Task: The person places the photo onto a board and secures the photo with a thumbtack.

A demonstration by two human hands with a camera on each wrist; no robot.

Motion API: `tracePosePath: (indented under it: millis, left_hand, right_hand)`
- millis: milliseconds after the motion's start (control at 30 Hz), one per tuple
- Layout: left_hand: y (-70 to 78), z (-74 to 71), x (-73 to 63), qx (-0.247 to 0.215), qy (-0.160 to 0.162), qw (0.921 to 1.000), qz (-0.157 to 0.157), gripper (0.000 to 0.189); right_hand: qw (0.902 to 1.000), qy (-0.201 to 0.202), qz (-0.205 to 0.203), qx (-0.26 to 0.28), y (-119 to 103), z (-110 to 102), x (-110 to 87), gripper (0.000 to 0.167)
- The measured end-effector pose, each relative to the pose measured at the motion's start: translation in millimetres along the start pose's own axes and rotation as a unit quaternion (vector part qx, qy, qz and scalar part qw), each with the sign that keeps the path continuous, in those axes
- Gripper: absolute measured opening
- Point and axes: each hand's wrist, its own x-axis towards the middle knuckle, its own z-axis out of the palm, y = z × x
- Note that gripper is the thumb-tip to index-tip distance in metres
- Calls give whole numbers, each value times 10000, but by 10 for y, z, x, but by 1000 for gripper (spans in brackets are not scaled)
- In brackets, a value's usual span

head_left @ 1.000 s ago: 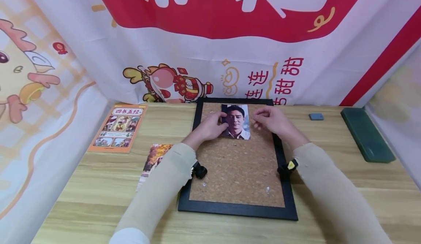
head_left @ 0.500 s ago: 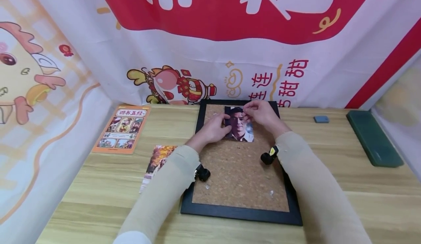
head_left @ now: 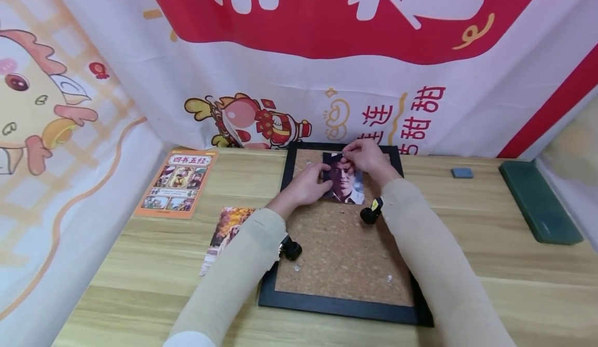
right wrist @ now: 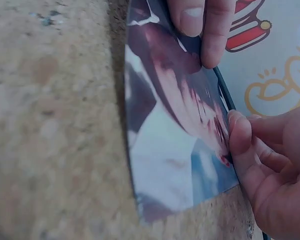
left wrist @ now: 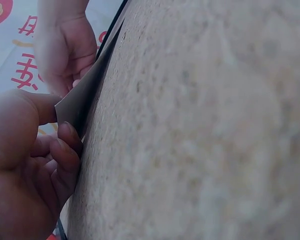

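In the head view a portrait photo (head_left: pixel 344 183) lies near the top of a cork board (head_left: pixel 348 243) with a black frame. My left hand (head_left: pixel 306 183) pinches its left edge; the left wrist view shows that photo edge (left wrist: pixel 80 100) lifted from the cork between thumb and fingers. At the photo's top edge my right hand (head_left: pixel 369 160) pinches a small clear thing like a pushpin, mostly hidden by the fingertips. The right wrist view has the right hand (right wrist: pixel 275 160) with thumb and forefinger together, close against the photo (right wrist: pixel 175 115).
Clear pushpins (head_left: pixel 389 279) show on the lower cork. An autumn photo (head_left: pixel 229 227) lies left of the board, partly under the left sleeve. Farther left is an orange booklet (head_left: pixel 179 183). A blue eraser-like block (head_left: pixel 462 173) and a green case (head_left: pixel 539 201) lie at right.
My right hand has moved left from beside the photo to its top edge, fingertips now against it. The left hand keeps its hold on the left edge. The head view has shifted slightly.
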Motion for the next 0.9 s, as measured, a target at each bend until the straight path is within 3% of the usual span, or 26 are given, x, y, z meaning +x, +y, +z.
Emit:
tracePosePath:
  millis: [167,533,767,900]
  left_hand:
    - [-18,34,31,25,-59,10000,-59,52]
    - [126,-111,-77,-42,-132,9999,-84,51]
    - [-62,26,77,145,-119,9998,-17,52]
    - [-170,85,155,103,-102,9999,-29,54]
  right_hand:
    - [9995,-19,145,-296,-42,14,50,23]
    - [9912,-73,577,-1188,-243,48,136,20]
    - [9929,-72,562,-1045,-278,68,126,22]
    - [9864,207,375,-1588,-245,72,124,19]
